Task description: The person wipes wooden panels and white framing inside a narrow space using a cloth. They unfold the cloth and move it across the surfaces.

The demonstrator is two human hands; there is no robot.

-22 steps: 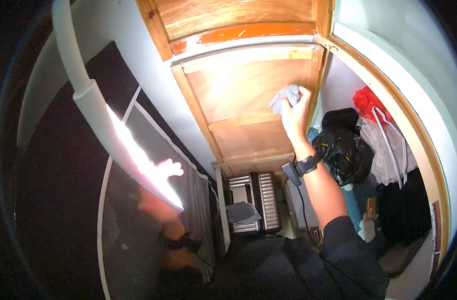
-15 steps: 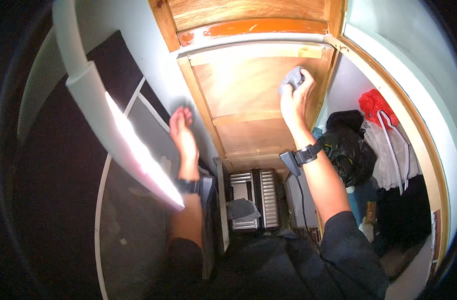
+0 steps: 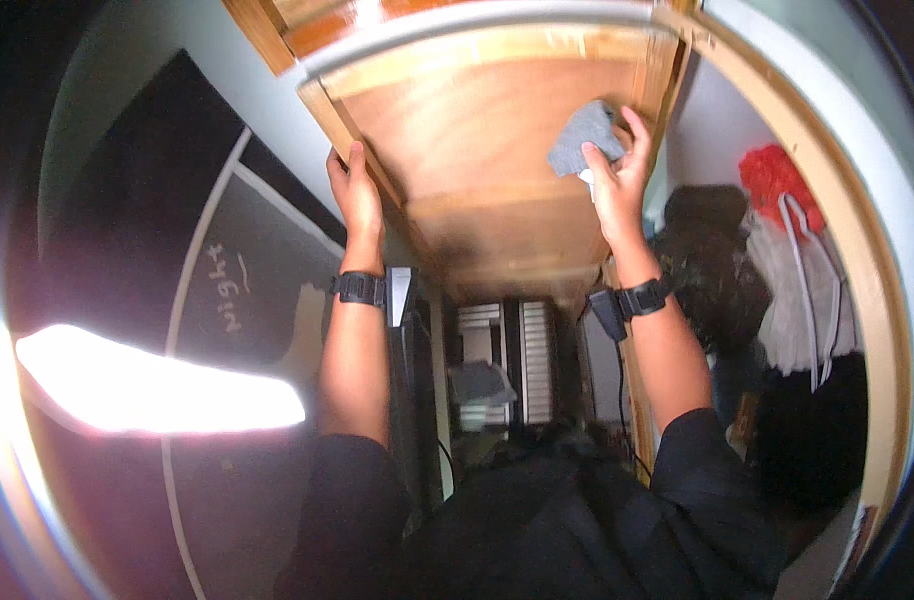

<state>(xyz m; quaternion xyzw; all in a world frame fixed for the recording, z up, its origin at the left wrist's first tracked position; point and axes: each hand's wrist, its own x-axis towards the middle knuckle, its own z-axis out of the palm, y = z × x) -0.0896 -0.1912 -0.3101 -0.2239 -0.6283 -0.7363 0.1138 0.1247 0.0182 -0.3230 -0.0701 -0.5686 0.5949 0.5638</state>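
In front of me stands a framed wooden panel (image 3: 457, 120) of pale brown wood, with a crosspiece across its lower part. My left hand (image 3: 357, 195) grips the panel's left edge, its thumb on the near side and the other fingers partly hidden. Bunched in my right hand (image 3: 622, 175) is a grey cloth (image 3: 585, 138), held over the right part of the panel. Some of the right fingers are spread beyond the cloth. Whether the cloth touches the wood I cannot tell.
A bright lamp (image 3: 167, 385) glows at the left, before a dark board (image 3: 247, 300). Black bags (image 3: 712, 260), a red bag (image 3: 777, 185) and a pale cloth with white straps fill the right side. Below lies a slatted metal object (image 3: 534, 360) with another grey cloth (image 3: 482, 382).
My left hand has moved up and taken hold of the panel's left edge. The right hand still has the cloth, which now spreads wider. The lamp appears lower and further left.
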